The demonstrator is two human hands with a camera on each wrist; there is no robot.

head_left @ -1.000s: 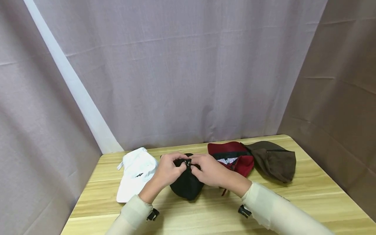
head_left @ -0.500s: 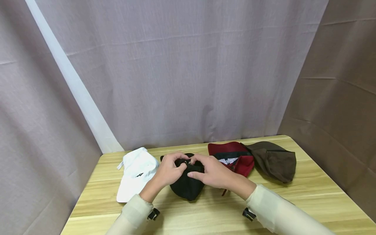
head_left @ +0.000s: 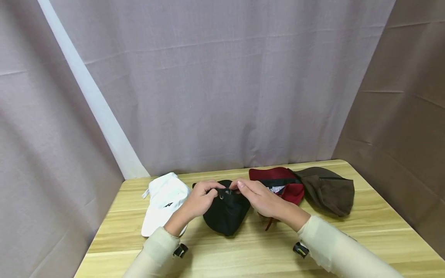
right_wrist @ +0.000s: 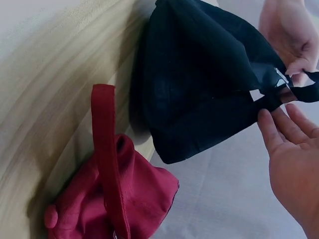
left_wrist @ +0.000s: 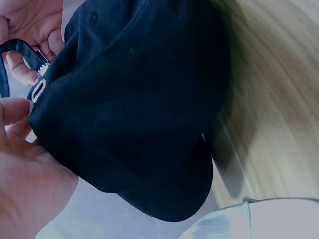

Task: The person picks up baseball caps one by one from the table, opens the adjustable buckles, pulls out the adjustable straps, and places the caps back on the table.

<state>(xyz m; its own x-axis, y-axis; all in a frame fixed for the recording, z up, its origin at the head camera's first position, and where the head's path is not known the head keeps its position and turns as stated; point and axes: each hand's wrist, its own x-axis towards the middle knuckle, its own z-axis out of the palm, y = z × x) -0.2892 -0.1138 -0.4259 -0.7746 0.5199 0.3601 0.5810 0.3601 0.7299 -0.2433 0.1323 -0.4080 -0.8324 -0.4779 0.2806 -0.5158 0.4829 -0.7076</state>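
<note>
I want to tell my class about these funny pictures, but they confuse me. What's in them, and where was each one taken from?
There's no robot here, just a person's bare left hand and right hand. The wide picture comes from a camera worn on the head, looking forward and down. The two close, tilted ones come from cameras worn on the left and right wrists, watching each hand work.

On the pale wooden table lie a white cloth cap, a dark red cloth cap and a dark brown cloth cap. Between the white and red ones, both hands hold a rounded black cloth cap around its thin black strap.
</note>
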